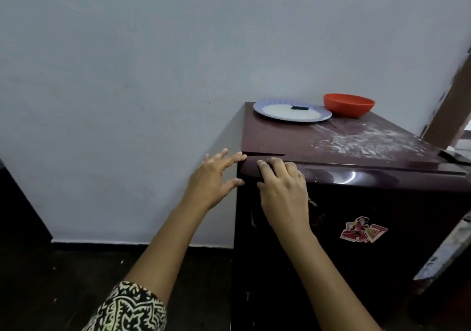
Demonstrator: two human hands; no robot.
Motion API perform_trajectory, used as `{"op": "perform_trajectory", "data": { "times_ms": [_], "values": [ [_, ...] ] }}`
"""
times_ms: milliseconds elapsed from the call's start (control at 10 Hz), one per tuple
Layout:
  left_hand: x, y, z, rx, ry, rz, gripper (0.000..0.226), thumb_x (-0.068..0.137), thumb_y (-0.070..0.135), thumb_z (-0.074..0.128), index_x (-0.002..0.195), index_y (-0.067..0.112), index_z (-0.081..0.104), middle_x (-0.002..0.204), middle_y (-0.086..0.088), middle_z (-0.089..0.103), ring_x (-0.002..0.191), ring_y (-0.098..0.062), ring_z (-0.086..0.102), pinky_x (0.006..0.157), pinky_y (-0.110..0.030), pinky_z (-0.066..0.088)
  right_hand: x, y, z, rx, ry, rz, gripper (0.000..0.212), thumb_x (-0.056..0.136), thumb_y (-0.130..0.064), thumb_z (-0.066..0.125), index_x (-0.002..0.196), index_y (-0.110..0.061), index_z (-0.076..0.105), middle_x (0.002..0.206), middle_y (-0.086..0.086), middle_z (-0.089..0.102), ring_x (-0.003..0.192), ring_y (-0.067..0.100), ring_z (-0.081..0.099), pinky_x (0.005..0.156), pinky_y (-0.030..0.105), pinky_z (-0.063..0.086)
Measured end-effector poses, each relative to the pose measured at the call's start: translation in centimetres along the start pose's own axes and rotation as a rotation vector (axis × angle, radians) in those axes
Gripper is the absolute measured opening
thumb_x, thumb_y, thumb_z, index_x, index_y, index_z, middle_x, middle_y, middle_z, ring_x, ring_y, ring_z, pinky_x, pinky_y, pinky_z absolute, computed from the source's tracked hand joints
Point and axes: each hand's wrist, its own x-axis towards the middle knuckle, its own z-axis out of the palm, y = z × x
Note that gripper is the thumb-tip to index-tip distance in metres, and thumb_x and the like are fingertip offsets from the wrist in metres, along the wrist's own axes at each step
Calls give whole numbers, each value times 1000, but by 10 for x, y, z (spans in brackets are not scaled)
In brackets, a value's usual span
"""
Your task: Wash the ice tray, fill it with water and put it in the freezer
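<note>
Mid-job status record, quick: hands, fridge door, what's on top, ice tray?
left hand: fingers spread, tips touching the fridge top corner
right hand: fingers curled over the door top edge
door: thin dark gap at that corner, otherwise looks closed
on top: plate, orange bowl, white smears
door front: sticker
ice tray: not in view

Only clothing showing is a loose black-and-cream fabric sleeve (pixel 127 307) with a geometric print, ending around the elbow, forearm bare past it.
</note>
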Motion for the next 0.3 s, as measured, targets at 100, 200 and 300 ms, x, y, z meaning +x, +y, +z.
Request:
{"op": "perform_trajectory", "data": {
  "times_ms": [100, 200, 300],
  "values": [
    [1, -2, 1, 39, 0, 62, 56, 83, 38, 69, 134, 43, 46, 142, 21, 44, 139, -4, 30, 120, -40, 11, 1, 2, -2, -41, -10, -38, 47, 64, -13, 83, 108, -10, 67, 97, 7, 64, 83, 27, 58, 75, 37, 49],
    [9, -2, -11, -98, -80, 46, 50, 81, 35, 73, 126, 42, 54, 135, 24, 51, 129, -1, 44, 117, -34, 22, 18, 4, -11, -13, -21, -81, 30, 63, -24, 83, 86, -13, 68, 82, 5, 61, 75, 27, 57, 70, 37, 48],
    [25, -4, -36, -256, -236, -1, 34, 78, 34, 76, 110, 41, 65, 119, 20, 64, 117, 5, 53, 101, -20, 38, 52, 1, -24, -18, -277, -59, 24, 85, -39, 62, 92, -16, 64, 91, 2, 60, 89, 25, 56, 77, 37, 41]
  ]
}}
